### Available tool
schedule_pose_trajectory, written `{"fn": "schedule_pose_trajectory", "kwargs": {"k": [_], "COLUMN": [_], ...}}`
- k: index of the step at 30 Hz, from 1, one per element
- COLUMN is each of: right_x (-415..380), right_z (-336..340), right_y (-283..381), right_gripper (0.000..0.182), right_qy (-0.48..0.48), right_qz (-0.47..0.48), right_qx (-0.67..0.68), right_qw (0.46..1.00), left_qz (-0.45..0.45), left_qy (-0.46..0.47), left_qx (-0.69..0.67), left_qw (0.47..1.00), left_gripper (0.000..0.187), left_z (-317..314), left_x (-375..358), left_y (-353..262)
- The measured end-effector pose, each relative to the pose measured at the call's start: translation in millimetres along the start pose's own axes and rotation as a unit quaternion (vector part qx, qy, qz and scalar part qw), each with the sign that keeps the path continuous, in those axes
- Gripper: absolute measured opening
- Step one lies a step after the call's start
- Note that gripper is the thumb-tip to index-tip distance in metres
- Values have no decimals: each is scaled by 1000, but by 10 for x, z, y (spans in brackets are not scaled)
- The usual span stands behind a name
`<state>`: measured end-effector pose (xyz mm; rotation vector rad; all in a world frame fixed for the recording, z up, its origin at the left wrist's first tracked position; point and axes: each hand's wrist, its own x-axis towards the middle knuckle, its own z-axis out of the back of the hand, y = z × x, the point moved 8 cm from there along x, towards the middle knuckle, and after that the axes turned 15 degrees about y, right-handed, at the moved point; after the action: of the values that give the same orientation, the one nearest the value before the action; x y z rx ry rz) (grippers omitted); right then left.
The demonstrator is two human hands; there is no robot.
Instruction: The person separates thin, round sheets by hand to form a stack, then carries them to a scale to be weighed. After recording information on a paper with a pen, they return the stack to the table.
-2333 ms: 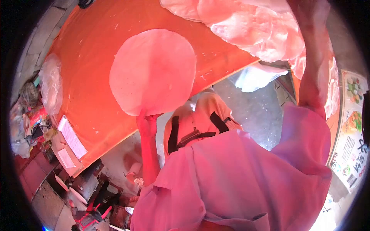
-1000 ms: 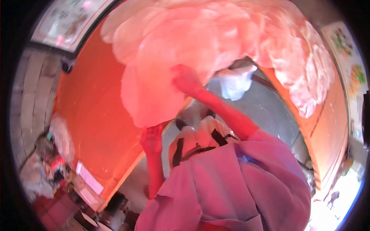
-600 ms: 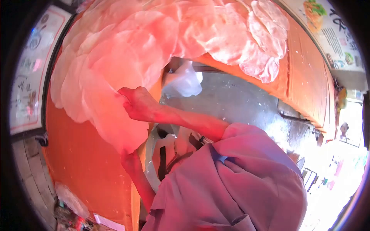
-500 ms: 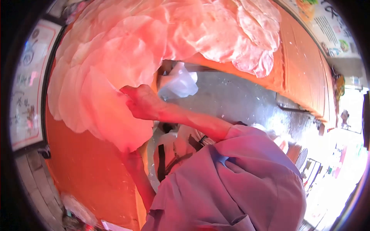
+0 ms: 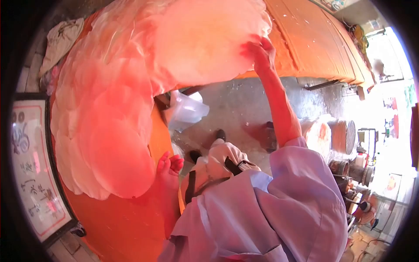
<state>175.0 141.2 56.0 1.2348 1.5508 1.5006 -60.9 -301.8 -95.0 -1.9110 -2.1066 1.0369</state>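
Observation:
A large, smooth, thin round pancake-like sheet (image 5: 196, 39) lies over the far pile. My right hand (image 5: 262, 54) is at its right edge, thumb and fingers pinched on the rim. My left hand (image 5: 169, 168) is near the table's inner edge, palm up, with fingers loosely bent and apart and nothing visible in them. Beside it, another round sheet (image 5: 122, 153) rests on top of the overlapping sheets (image 5: 70, 131) on the left. Red-orange light tints everything here, and many sheet edges blend together.
An orange-covered table (image 5: 301, 39) bends around me from left to far right. A clear plastic bag (image 5: 187, 109) hangs by its inner corner. A framed sign (image 5: 39, 166) stands at the left, a cloth (image 5: 61, 41) behind it. Metal drums (image 5: 342, 135) are on the right.
My right hand has swung from the left pile to the far right, now at the edge of a sheet there. My left hand has come away from the left sheet's lower edge. The view has turned.

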Motion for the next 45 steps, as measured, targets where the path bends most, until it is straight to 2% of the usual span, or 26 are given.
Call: {"fn": "schedule_pose_trajectory", "kwargs": {"k": [1,3,5,8,12,16,18,21,24,27,28,31,34,37,38,39,40,41,42,44,45], "right_x": [-7,-91,-276,-617,-357,502,1040,1622,1879,2150,2397,2181,2295,2767,3026,3267,3482,3632,3679,3620,3569], "right_z": [294,774,1078,1125,1947,2964,3133,3097,2860,3041,3175,2853,2825,2995,3174,3245,3045,2956,2813,2306,2051], "right_y": [-189,-714,-1307,-1461,-949,-1107,-1410,-1651,-1709,-2191,-2544,-1832,-1825,-1506,-1311,-1016,-369,58,461,1230,1484], "right_gripper": [21,19,19,31,44,41,36,40,40,30,37,35,34,25,21,18,16,15,14,11,10], "right_qy": [-26,-64,-45,3,-60,-135,-151,-136,-100,-143,-29,-98,-116,-66,-51,-36,-73,-23,-18,22,49], "right_qz": [0,-135,-196,-360,-364,-240,-246,-286,-322,-391,-326,-391,-325,-214,-148,-76,-97,-39,-16,17,11], "right_qx": [15,-1,19,42,-274,-195,15,110,140,141,214,14,25,-135,-250,-361,-667,-797,-787,-629,-579], "right_qw": [1000,989,979,932,888,941,957,942,931,898,920,915,938,965,956,929,735,602,616,777,814], "left_qz": [12,27,31,30,65,106,115,114,101,90,89,80,85,73,73,73,72,72,72,77,79], "left_qy": [2,6,16,15,-2,-25,-48,-87,-129,-150,-149,-125,-93,-59,-60,-58,-53,-59,-64,-55,-42], "left_qx": [5,36,68,95,106,118,130,125,132,128,125,105,86,114,116,117,118,126,134,140,139], "left_qw": [1000,999,997,995,992,987,984,982,978,976,977,983,988,989,989,989,989,988,986,986,986], "left_gripper": [38,34,32,31,30,29,29,29,29,29,29,28,26,26,26,26,26,26,27,28,28], "left_z": [-49,-202,-368,-707,-1075,-1415,-1547,-1655,-1685,-1649,-1634,-1560,-1605,-1689,-1672,-1656,-1637,-1597,-1554,-1528,-1554], "left_x": [45,195,375,721,1180,1390,1429,1408,1348,1299,1318,1489,1816,2077,2107,2159,2214,2243,2266,2362,2466], "left_y": [40,69,126,230,555,976,1118,1203,1160,1084,1067,1046,958,723,662,594,527,458,396,325,292]}}
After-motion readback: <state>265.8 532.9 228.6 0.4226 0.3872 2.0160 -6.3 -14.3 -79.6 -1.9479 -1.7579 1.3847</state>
